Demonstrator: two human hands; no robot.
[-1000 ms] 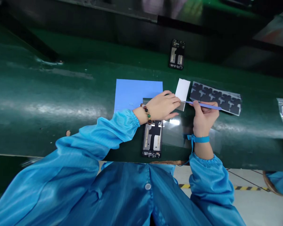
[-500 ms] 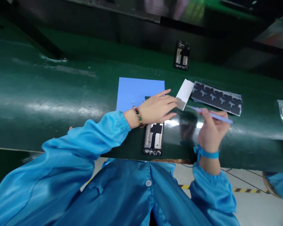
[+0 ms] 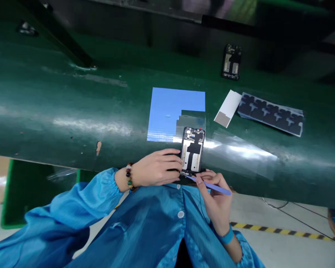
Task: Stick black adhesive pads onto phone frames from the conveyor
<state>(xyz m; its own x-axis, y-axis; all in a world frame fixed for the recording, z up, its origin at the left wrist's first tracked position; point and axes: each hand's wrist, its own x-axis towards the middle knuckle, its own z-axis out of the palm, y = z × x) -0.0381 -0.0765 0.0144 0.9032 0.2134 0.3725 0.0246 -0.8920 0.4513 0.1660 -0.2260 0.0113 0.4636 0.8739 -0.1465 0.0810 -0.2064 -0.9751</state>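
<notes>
An opened phone point(image 3: 192, 150) with its inner parts exposed lies upright before me at the table's front edge. My left hand point(image 3: 162, 167) rests beside it, its slightly spread fingertips touching the lower left side of the phone. In my right hand point(image 3: 216, 197) are light purple-blue tweezers point(image 3: 212, 186), pinched between thumb and fingers. Their tip points left to the bottom edge of the phone; whether it touches anything is too small to tell. Behind the phone lies a blue sheet point(image 3: 167, 100) with a cut-out corner.
A white card with a grey end point(image 3: 229, 108) lies right of the sheet, beside a stack of black die-cut stickers point(image 3: 270, 113). Another opened phone point(image 3: 232, 62) lies farther back. Clear film point(image 3: 240, 152) covers part of the green table. A green bin point(image 3: 39, 197) stands below left.
Both hands have come back from the white card to the phone's bottom end. The tweezers stay in my right hand, their tip now at the phone. The view has shifted.
</notes>
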